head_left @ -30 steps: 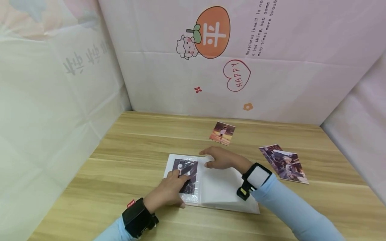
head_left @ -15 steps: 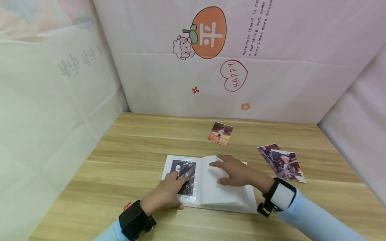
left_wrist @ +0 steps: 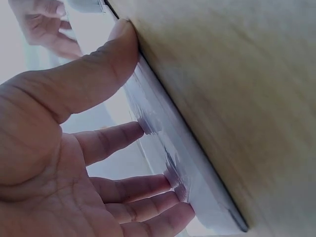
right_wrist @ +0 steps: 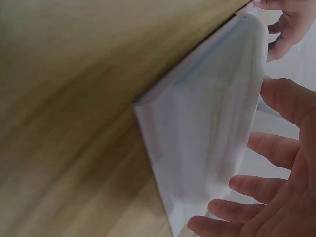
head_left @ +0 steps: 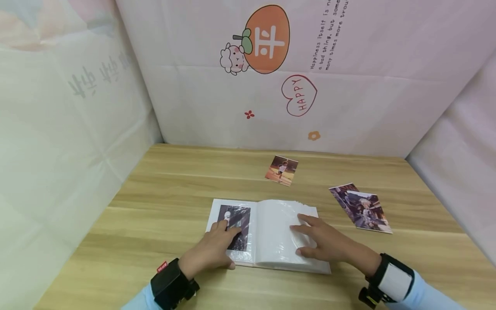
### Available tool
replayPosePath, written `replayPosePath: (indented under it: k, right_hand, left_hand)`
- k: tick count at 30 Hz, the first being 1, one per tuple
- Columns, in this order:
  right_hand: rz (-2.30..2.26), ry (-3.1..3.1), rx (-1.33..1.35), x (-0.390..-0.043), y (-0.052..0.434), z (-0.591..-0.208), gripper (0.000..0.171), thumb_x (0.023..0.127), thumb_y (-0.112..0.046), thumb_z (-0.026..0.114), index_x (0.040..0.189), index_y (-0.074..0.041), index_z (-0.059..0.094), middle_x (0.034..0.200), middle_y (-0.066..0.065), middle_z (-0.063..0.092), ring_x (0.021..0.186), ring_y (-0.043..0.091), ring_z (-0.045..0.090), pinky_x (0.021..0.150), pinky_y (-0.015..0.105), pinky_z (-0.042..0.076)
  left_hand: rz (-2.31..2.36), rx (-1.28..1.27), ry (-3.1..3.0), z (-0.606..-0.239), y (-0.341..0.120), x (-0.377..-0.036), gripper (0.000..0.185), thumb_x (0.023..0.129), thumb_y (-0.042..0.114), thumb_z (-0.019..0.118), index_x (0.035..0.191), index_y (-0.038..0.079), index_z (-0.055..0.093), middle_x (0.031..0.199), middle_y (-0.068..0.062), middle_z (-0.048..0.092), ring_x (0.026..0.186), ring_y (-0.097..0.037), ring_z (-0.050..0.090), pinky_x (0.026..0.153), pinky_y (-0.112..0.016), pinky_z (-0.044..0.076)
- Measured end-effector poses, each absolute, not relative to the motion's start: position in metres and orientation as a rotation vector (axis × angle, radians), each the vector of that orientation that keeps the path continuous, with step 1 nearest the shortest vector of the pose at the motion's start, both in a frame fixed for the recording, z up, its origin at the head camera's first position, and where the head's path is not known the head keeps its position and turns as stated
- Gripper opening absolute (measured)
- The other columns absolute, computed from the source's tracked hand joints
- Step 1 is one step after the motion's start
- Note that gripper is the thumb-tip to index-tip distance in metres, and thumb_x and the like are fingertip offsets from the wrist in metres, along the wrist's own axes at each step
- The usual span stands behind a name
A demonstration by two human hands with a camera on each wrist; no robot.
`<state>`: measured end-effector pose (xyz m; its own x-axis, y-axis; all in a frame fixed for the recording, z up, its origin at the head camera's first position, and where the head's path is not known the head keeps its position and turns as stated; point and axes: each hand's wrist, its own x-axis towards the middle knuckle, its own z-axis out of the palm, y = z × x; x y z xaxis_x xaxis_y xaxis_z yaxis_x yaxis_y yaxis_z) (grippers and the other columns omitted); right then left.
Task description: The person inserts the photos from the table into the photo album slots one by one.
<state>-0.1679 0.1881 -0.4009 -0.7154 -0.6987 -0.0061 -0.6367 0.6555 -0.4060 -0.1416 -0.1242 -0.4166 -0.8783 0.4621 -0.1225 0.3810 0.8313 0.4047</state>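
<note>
A small photo album (head_left: pixel 271 234) lies open on the wooden table (head_left: pixel 174 185). Its left page holds a black-and-white photo (head_left: pixel 234 219) in a clear sleeve. My left hand (head_left: pixel 216 248) presses flat on that left page, fingertips on the photo; in the left wrist view the fingers (left_wrist: pixel 118 140) touch the album's edge (left_wrist: pixel 187 173). My right hand (head_left: pixel 327 243) rests with straight fingers on the blank white right page (head_left: pixel 279 232). In the right wrist view the right hand's fingers (right_wrist: pixel 276 148) lie beside the album's stacked pages (right_wrist: pixel 207 128).
A loose colour photo (head_left: pixel 281 170) lies beyond the album. Two overlapping photos (head_left: pixel 360 208) lie to the right. Printed fabric walls (head_left: pixel 271 77) enclose the table at the back and both sides. Bare wood lies to the left of the album.
My right hand has slid from the album's top centre across the right page toward its right side, laying the page flat. My left hand has stayed on the left page.
</note>
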Motion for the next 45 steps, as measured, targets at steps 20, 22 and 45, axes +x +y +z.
replayPosePath:
  k: [20, 22, 45]
  right_hand:
    - [-0.605, 2.750, -1.044, -0.165, 0.200, -0.412, 0.057, 0.081, -0.037, 0.069, 0.126, -0.004, 0.057, 0.136, 0.027, 0.039, 0.118, 0.048, 0.039, 0.091, 0.057, 0.036]
    - [-0.613, 2.747, -1.042, -0.165, 0.202, -0.412, 0.057, 0.081, -0.038, 0.069, 0.126, -0.004, 0.057, 0.136, 0.027, 0.039, 0.118, 0.048, 0.039, 0.090, 0.057, 0.037]
    - [-0.685, 2.698, -1.054, -0.165, 0.202, -0.412, 0.057, 0.080, -0.033, 0.071, 0.124, -0.001, 0.057, 0.135, 0.031, 0.038, 0.118, 0.050, 0.038, 0.090, 0.059, 0.035]
  left_hand:
    - [0.508, 0.671, 2.788, -0.404, -0.119, -0.143, 0.084, 0.061, 0.029, 0.085, 0.133, 0.005, 0.049, 0.132, -0.027, 0.037, 0.116, -0.039, 0.037, 0.083, -0.051, 0.039]
    - [0.456, 0.683, 2.809, -0.400, -0.115, -0.142, 0.083, 0.060, 0.029, 0.085, 0.132, 0.006, 0.050, 0.131, -0.028, 0.037, 0.117, -0.041, 0.037, 0.083, -0.053, 0.038]
    - [0.359, 1.220, 2.811, -0.408, -0.058, -0.136, 0.045, 0.073, 0.014, 0.075, 0.116, 0.023, 0.065, 0.122, -0.005, 0.052, 0.114, -0.020, 0.047, 0.083, -0.037, 0.045]
